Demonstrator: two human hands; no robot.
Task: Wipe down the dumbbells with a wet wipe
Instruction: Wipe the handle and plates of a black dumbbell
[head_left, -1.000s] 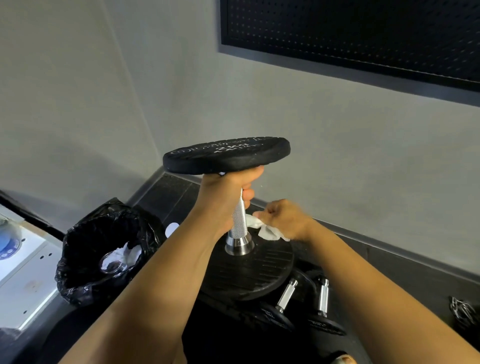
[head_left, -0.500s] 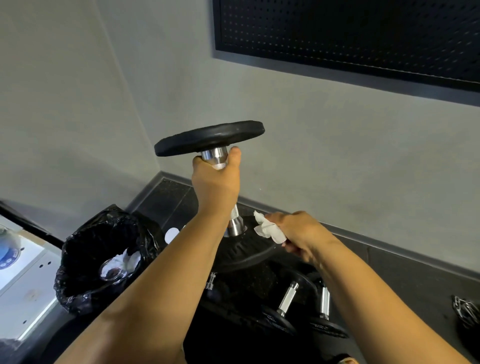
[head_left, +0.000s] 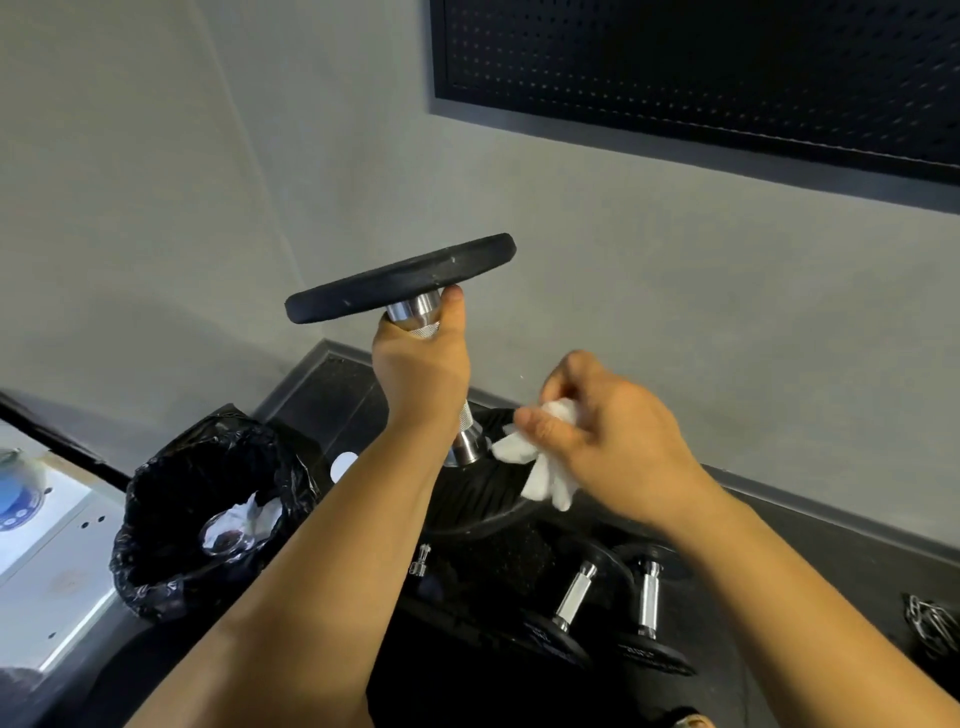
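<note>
Head view, looking down into a room corner.

- Dumbbell (head_left: 400, 283) is held upright near centre. Its upper black plate is tilted at about 11 o'clock from centre; its lower plate sits at 6 o'clock of that, partly behind the forearm.
- Left hand (head_left: 421, 374) is wrapped round the knurled steel handle just under the upper plate. The fingers are curled tight on the bar and the thumb tip is up against the plate's underside.
- Right hand (head_left: 613, 441) is at 3 o'clock of the left, with its fingers pinched together on a crumpled white wet wipe (head_left: 540, 467).
- The wipe hangs over the lower plate's upper face, just beside the steel collar at the foot of the bar. Cannot tell whether it touches the collar, as the hand is slightly blurred.
- At 5 o'clock, on the dark floor mat (head_left: 519, 561), a second dumbbell (head_left: 571, 605) and a third dumbbell (head_left: 647, 597) lie side by side, chrome handles showing.
- At 8 o'clock stands a bin (head_left: 156, 571) lined with a black bag, with white crumpled paper and something clear inside.
- At 9 o'clock, at the frame edge, is a white cabinet top (head_left: 47, 525).
- At 4 o'clock, at the frame edge, is a tangle of metal links (head_left: 930, 623).
- At 1 o'clock, a dark perforated panel (head_left: 727, 67) hangs on the grey wall (head_left: 675, 312).
</note>
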